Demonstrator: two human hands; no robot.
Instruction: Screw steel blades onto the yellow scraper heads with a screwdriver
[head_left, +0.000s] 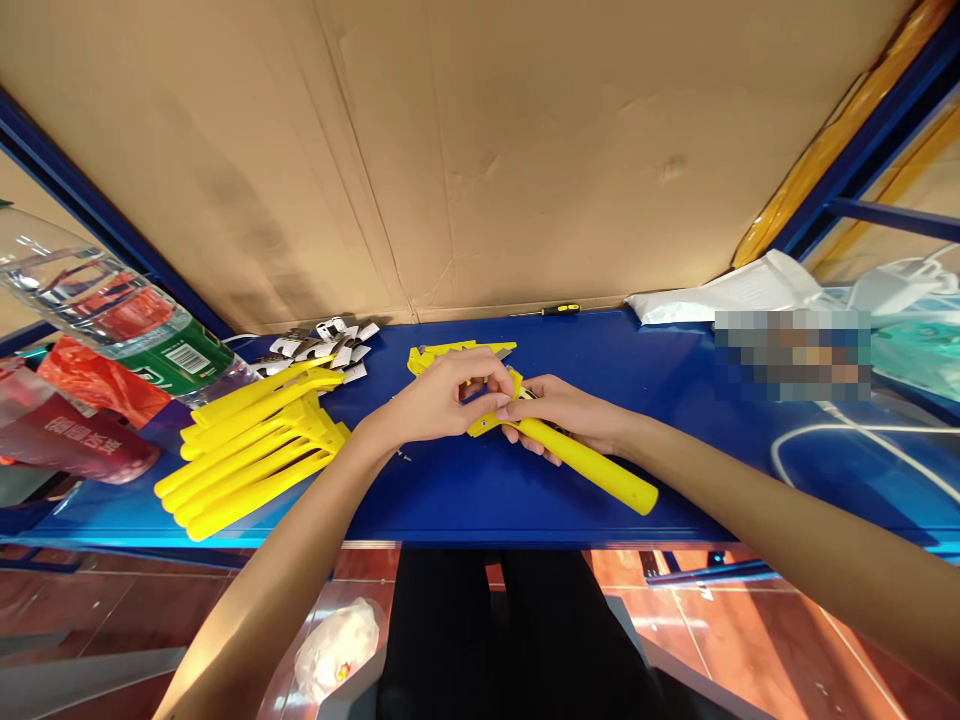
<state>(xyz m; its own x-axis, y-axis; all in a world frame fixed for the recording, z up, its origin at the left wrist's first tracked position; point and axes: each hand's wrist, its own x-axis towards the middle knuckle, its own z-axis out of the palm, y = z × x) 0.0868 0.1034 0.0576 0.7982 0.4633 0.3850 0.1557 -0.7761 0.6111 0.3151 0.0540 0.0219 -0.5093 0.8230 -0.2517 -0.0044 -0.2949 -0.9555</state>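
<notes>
A yellow plastic handle (592, 465) with a wide flat head slants toward the table's front right, its head on the left. My right hand (566, 410) is closed around the neck of this handle from the right side. Over the head, my left hand (454, 395) has thumb and fingers pinched together. Whatever is between those fingertips is too small to make out. A screw shows in the near corner of the head. Behind my left hand lie several small yellow parts (442, 350), partly covered. Tiny screws (405, 457) rest on the blue table left of the hands.
Several yellow handles (247, 460) are piled on the left of the blue table (450, 500). Behind them lie small black-and-white pieces (322, 345). A bottle (142, 320) and red cup (75, 425) stand far left. A screwdriver (561, 310) lies at the back; a white cable (825, 430) is right.
</notes>
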